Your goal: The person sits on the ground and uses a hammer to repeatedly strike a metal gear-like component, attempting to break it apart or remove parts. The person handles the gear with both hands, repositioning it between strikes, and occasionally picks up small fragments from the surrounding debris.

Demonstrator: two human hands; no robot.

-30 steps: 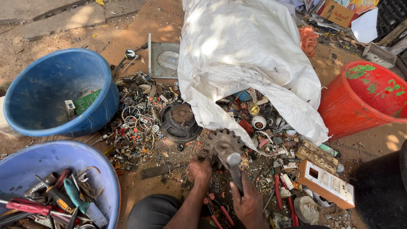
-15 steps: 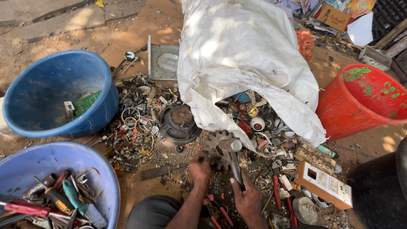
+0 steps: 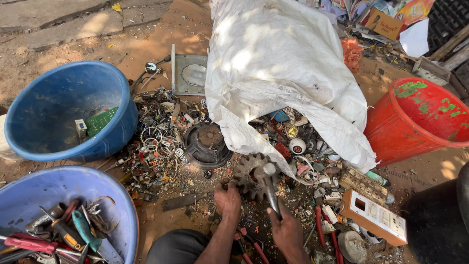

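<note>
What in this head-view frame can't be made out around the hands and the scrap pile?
- Left hand: its fingers on the gear are hidden by the hand's back.
- Hammer: handle end covered by the right hand.
- White sack: covers most of its contents.
- Lower blue tub: cut off by the frame edges.
- Small scrap parts: too small to identify.

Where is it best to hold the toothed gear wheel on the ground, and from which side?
Probably by the toothed rim of the gear, from its near-left side, where the left hand already rests. It lies flat, and the hammer in the right hand covers its right part.
</note>
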